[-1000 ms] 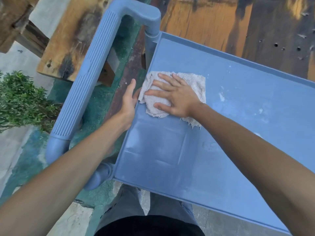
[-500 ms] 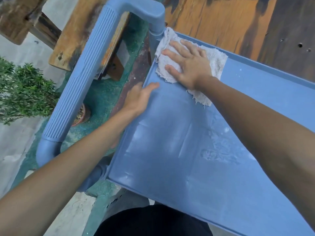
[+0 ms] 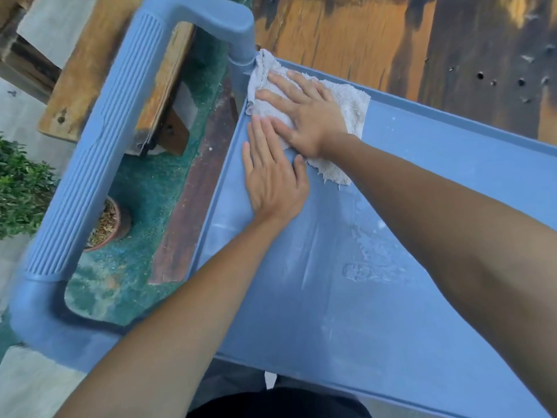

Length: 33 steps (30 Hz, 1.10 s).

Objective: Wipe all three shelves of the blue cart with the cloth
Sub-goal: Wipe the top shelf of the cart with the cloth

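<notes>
A: How should this corner of the top shelf [image 3: 391,297] be wiped?

B: I'd keep the right hand [image 3: 310,116] flat with even pressure and drag the cloth [image 3: 349,107] out of the corner in overlapping strokes toward the pale residue [image 3: 373,260] — pushing only packs the dirt against the rim.

A: Where does the cloth sit?

B: In the far corner by the handle post [image 3: 241,58], one edge riding up the post. The right fingers lie straight and spread on top, pressing, not gripping. The left hand [image 3: 271,176] rests flat on the shelf just beside it, fingers straight and close together, tips touching the cloth's near edge — holding nothing.
</notes>
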Each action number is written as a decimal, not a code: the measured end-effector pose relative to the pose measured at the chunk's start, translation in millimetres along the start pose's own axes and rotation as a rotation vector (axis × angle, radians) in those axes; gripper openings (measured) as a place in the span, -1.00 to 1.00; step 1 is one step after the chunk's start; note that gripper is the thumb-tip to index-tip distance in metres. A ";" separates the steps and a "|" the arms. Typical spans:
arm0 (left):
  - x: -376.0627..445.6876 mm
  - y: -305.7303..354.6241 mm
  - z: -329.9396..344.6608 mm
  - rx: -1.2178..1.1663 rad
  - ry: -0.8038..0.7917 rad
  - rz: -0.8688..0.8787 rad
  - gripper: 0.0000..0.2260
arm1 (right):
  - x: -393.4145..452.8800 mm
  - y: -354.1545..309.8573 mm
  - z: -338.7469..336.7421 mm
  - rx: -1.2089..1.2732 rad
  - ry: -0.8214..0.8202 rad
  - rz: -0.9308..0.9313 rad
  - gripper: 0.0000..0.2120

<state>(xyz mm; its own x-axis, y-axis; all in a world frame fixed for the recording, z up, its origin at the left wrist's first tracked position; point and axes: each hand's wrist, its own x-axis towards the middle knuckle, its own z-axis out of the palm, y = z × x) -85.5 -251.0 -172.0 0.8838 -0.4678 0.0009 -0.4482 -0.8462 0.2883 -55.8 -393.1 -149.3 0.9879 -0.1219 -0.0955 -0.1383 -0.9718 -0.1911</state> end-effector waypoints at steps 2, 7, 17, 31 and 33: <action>2.1 1.5 -0.8 0.001 0.019 -0.022 -0.29 | -0.9 -2.1 -2.5 0.014 -0.007 -0.003 -0.44; 0.0 3.5 -0.7 -0.027 0.023 -0.023 -0.25 | -9.2 0.6 -7.8 0.006 -0.023 0.028 -0.45; 6.4 1.1 4.2 0.022 0.048 -0.039 -0.23 | -62.6 44.8 -8.0 0.064 -0.019 0.100 -0.45; 8.4 28.4 -3.9 0.122 -0.078 -0.184 -0.39 | -211.8 170.9 -8.9 0.105 0.026 0.421 -0.43; 8.1 54.4 -6.4 0.092 -0.096 -0.269 -0.39 | -223.0 178.7 -6.7 0.111 0.031 0.448 -0.42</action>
<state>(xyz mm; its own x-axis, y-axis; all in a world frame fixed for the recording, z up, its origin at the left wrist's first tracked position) -101.9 -299.2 -150.2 0.9579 -0.2414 -0.1556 -0.2132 -0.9606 0.1780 -300.4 -540.9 -155.6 0.8302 -0.5330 -0.1635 -0.5575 -0.7945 -0.2409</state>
